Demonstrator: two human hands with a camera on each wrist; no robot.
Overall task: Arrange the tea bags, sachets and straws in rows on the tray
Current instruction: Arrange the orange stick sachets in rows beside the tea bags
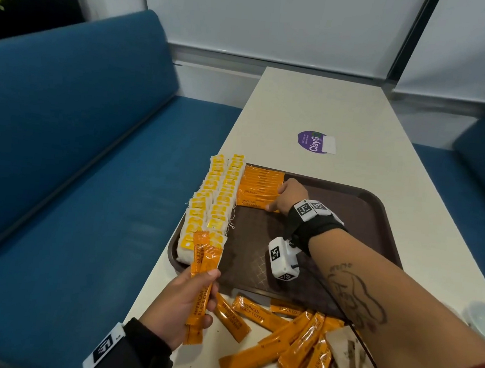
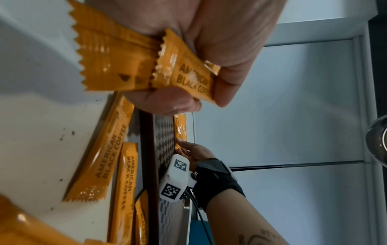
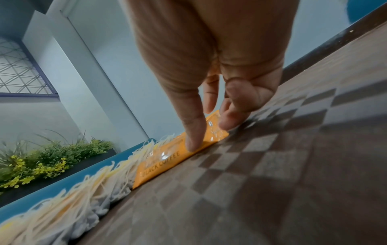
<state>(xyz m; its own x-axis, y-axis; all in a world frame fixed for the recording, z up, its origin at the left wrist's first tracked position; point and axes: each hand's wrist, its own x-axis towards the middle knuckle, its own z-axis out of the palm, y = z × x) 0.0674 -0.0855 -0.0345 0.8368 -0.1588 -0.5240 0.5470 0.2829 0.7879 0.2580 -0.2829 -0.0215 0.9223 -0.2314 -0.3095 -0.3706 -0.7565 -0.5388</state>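
A brown tray (image 1: 350, 211) lies on the white table. Two rows of white tea bags (image 1: 216, 199) with yellow tags run along its left side. Beside them at the far end lies a row of orange coffee sachets (image 1: 260, 185). My right hand (image 1: 278, 200) rests its fingertips on the nearest sachet (image 3: 163, 164) of that row, which lies flat on the tray (image 3: 272, 165). My left hand (image 1: 208, 295) grips a few orange sachets (image 1: 205, 271) upright above the tray's near left corner. In the left wrist view my fingers (image 2: 226, 86) are curled round those sachets (image 2: 184, 74).
Several loose orange sachets (image 1: 281, 334) lie heaped on the table in front of the tray. Paper-wrapped straws (image 1: 349, 360) lie at the near right. A purple sticker (image 1: 312, 141) is further back. A blue bench (image 1: 75, 169) runs along the left, and a white dish (image 1: 484, 322) sits far right.
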